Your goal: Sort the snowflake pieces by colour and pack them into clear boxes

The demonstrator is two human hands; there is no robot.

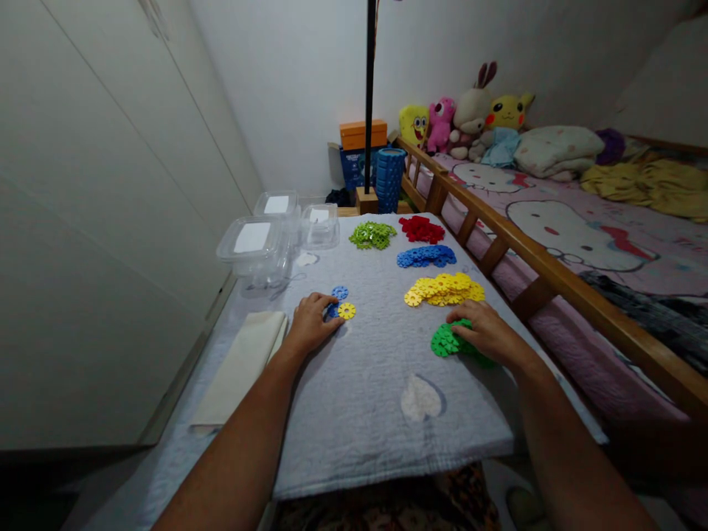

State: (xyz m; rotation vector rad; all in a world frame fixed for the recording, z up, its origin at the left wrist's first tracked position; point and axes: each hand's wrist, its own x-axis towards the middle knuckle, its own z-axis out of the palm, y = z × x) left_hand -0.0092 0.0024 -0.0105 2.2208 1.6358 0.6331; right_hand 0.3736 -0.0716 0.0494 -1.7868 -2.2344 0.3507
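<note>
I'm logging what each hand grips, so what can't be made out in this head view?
Head view:
Left hand: its fingers cover part of the blue and yellow pieces, so any grip is hidden.
Right hand: it lies over the dark green pile, hiding whether it holds a piece.
Clear boxes: contents too small and blurred to tell.
Both forearms: cut off by the bottom edge.

On the mat [376, 354], disc piles [442, 289] run along its right side (the nearest under the right hand [487, 332]); lidded tubs [254, 247] stand at its far left corner, a folded cloth [243, 361] beside its left edge.
</note>
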